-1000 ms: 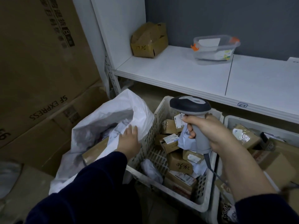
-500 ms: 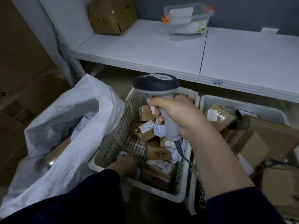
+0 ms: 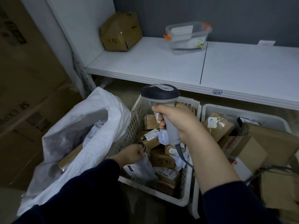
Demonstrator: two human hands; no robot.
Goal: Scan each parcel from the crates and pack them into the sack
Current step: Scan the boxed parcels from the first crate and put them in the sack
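A white slotted crate [image 3: 134, 125] in the middle holds several brown boxes and pale bags. My left hand [image 3: 131, 153] is down in its near left corner and grips a grey plastic mailer parcel [image 3: 140, 169] by its top edge. My right hand [image 3: 176, 120] holds a grey corded barcode scanner [image 3: 161, 94] by the handle above the crate, its head pointing away. The white woven sack [image 3: 97, 126] stands open to the left of the crate, with a brown box and pale bags inside. A second white crate [image 3: 242, 111] on the right is full of brown boxes.
A white shelf [image 3: 161, 67] runs behind the crates, carrying a crumpled brown box [image 3: 120, 32] and a clear plastic tub [image 3: 187, 37]. Large cardboard cartons [image 3: 27, 78] are stacked along the left. The scanner cable [image 3: 184, 157] hangs down between the two crates.
My left hand left the sack's rim, reached into the near corner of the middle crate and took hold of the grey mailer parcel. The scanner stayed above the crate.
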